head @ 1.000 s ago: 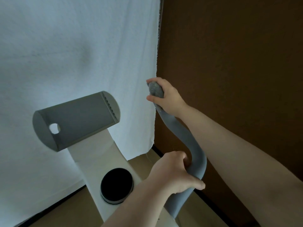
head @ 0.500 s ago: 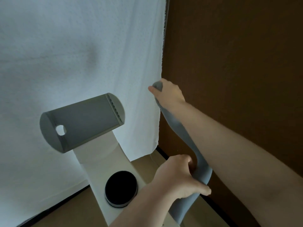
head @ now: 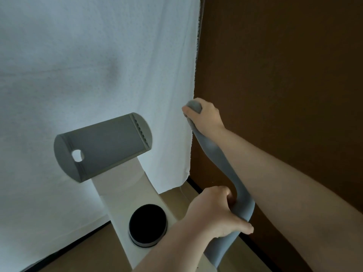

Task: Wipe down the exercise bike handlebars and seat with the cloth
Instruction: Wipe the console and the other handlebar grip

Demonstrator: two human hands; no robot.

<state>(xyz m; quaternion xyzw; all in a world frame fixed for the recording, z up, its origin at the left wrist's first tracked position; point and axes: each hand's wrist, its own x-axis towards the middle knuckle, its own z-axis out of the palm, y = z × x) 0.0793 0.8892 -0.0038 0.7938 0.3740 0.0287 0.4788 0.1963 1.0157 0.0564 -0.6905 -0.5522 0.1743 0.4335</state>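
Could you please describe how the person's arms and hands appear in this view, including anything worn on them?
Both forearms are bare, with no sleeves in view. The left hand and right hand wear no gloves, and no rings, watch or bracelets show. No markings are visible.

I can read no text, label, brand, number or sign here. The grey holder point(head: 102, 146), the white post point(head: 125, 197), the black dial point(head: 147, 225) and the grey handlebar point(head: 225, 169) all show plain surfaces.
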